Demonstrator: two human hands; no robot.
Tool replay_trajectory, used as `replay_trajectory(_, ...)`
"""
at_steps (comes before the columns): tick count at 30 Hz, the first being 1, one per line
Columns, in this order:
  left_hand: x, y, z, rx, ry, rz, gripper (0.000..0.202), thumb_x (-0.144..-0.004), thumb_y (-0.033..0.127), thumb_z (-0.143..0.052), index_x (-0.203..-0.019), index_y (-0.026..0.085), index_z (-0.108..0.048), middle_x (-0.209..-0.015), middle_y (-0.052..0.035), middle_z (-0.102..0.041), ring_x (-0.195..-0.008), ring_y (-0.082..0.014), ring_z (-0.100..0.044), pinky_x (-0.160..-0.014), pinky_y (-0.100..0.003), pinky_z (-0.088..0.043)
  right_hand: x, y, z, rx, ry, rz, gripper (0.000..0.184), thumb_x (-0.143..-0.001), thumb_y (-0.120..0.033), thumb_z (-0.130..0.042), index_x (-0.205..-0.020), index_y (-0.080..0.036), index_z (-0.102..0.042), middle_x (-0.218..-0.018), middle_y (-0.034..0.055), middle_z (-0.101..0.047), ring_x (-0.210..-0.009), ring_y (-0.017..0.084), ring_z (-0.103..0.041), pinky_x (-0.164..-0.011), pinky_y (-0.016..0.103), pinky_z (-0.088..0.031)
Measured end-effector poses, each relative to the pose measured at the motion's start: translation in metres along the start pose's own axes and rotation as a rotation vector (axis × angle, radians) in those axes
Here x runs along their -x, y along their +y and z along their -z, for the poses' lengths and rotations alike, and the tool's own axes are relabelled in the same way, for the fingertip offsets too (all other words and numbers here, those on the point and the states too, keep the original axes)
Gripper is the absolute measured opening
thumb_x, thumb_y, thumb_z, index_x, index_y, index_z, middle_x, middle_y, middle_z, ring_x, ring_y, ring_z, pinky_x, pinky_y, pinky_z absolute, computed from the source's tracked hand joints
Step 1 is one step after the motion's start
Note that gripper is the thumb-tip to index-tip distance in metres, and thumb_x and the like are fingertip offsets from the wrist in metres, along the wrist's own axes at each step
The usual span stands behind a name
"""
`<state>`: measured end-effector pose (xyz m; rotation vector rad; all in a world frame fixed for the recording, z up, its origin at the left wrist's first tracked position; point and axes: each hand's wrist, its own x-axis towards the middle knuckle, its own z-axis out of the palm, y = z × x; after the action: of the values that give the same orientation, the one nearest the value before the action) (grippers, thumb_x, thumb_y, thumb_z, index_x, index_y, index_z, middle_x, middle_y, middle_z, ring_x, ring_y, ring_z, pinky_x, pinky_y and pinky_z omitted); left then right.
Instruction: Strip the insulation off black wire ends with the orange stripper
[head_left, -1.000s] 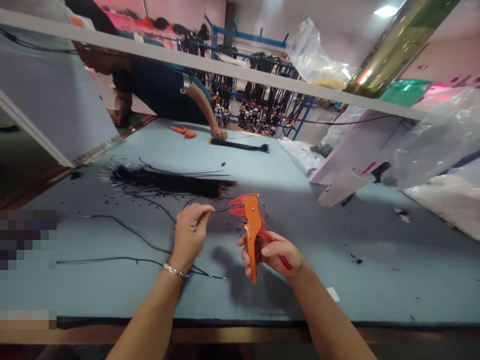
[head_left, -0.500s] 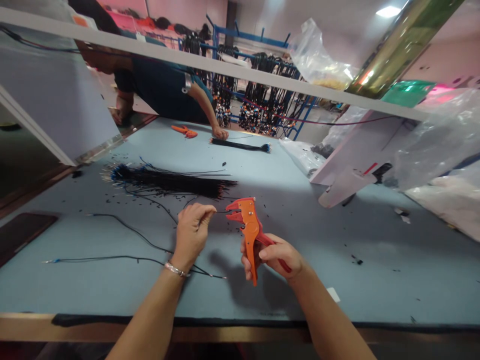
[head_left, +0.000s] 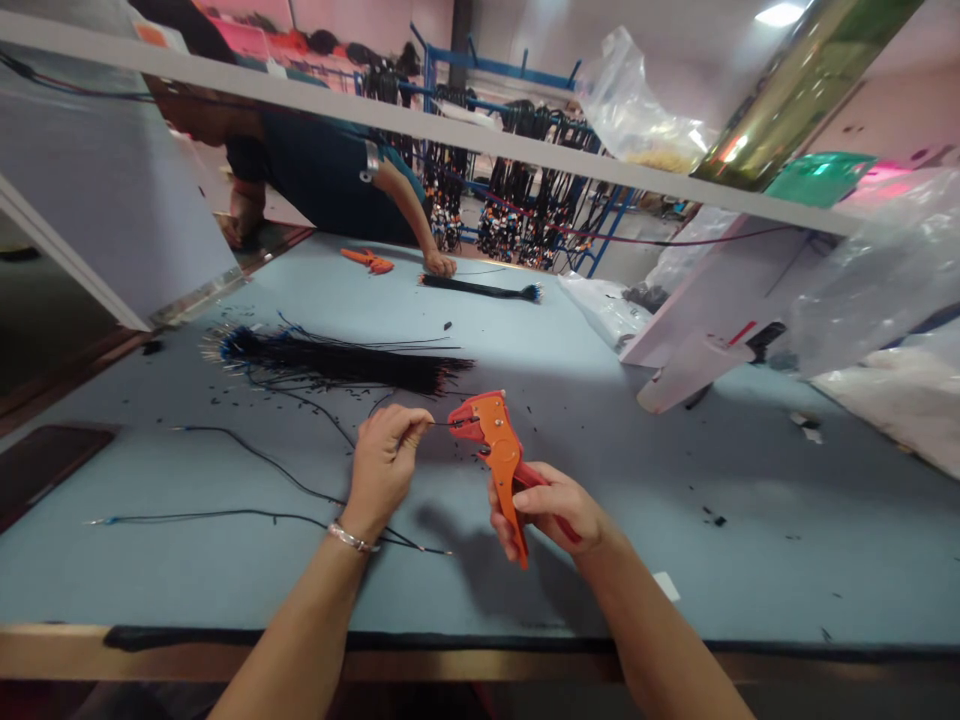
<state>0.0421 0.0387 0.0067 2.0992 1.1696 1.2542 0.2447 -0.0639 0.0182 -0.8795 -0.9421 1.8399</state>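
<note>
My left hand (head_left: 384,462) pinches the end of a thin black wire (head_left: 441,423), which runs right into the jaws of an orange wire stripper (head_left: 495,450). My right hand (head_left: 551,512) is wrapped round the stripper's handles just above the blue table (head_left: 750,520). A bundle of black wires with blue ends (head_left: 330,360) lies behind my hands. A long loose black wire (head_left: 255,516) trails across the table to the left.
Across the table a person in a dark shirt rests a hand (head_left: 439,265) by a second wire bundle (head_left: 484,290) and another orange stripper (head_left: 367,260). Clear plastic bags (head_left: 862,280) and a white tool (head_left: 697,365) lie at the right. A dark phone (head_left: 37,465) lies far left.
The stripper's jaws have moved left onto the wire end held by my left hand, and my right hand has squeezed the handles closer. My left hand stayed put.
</note>
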Motion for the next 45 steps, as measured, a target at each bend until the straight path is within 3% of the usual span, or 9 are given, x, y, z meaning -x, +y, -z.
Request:
replay_trajectory(10,0.001,-0.003,0.0,0.02,-0.011,0.005,0.019,-0.089,0.03,-0.049,-0.083,0.023,-0.065,-0.077,-0.001,-0.064,-0.077,-0.0171,-0.056,-0.077,-0.03,-0.041,0.0,0.002,0.0,0.029,0.04,0.0,0.026,-0.069,-0.03,-0.07,-0.083,-0.01,-0.06,-0.063,0.0042,-0.063,-0.046,0.016,-0.061,-0.038,0.022,-0.047)
replay_trajectory(16,0.002,0.0,-0.002,0.003,-0.049,-0.03,0.019,-0.089,0.029,-0.048,-0.083,0.023,-0.065,-0.075,-0.0009,-0.062,-0.076,-0.017,-0.055,-0.077,-0.031,-0.041,-0.004,0.004,0.004,0.069,0.072,0.037,0.024,-0.071,-0.032,-0.069,-0.068,-0.014,-0.055,-0.049,-0.0016,-0.053,-0.033,0.01,-0.049,-0.028,0.017,-0.035)
replay_trajectory(28,0.001,-0.005,-0.001,0.026,0.021,0.028,0.018,-0.088,0.03,-0.049,-0.085,0.021,-0.065,-0.079,-0.0014,-0.064,-0.078,-0.0162,-0.057,-0.075,-0.028,-0.042,-0.003,-0.001,-0.002,0.038,-0.015,0.081,0.023,-0.068,-0.023,-0.064,-0.086,-0.01,-0.062,-0.069,0.0058,-0.063,-0.054,0.017,-0.064,-0.048,0.027,-0.052)
replay_trajectory(33,0.001,-0.005,-0.002,0.048,0.014,0.002,0.018,-0.088,0.03,-0.051,-0.083,0.021,-0.065,-0.077,-0.0007,-0.064,-0.075,-0.0156,-0.057,-0.074,-0.028,-0.042,-0.004,0.002,0.001,0.064,0.026,0.071,0.021,-0.07,-0.027,-0.066,-0.083,-0.011,-0.06,-0.065,0.0038,-0.062,-0.049,0.016,-0.062,-0.042,0.024,-0.049)
replay_trajectory(39,0.0,-0.008,-0.003,0.036,0.012,-0.008,0.018,-0.088,0.029,-0.05,-0.083,0.022,-0.066,-0.076,-0.0006,-0.064,-0.075,-0.0159,-0.058,-0.074,-0.028,-0.042,-0.007,0.007,0.006,0.093,0.124,0.1,0.028,-0.074,-0.037,-0.069,-0.071,-0.015,-0.052,-0.047,-0.0027,-0.054,-0.031,0.011,-0.049,-0.027,0.017,-0.034)
replay_trajectory(45,0.001,-0.011,-0.004,0.026,0.005,-0.001,0.018,-0.089,0.031,-0.05,-0.085,0.022,-0.066,-0.077,-0.0004,-0.064,-0.077,-0.0161,-0.058,-0.076,-0.028,-0.041,-0.009,0.007,0.006,0.115,0.13,0.103,0.031,-0.072,-0.038,-0.072,-0.07,-0.015,-0.052,-0.046,-0.0032,-0.054,-0.03,0.011,-0.05,-0.026,0.017,-0.035)
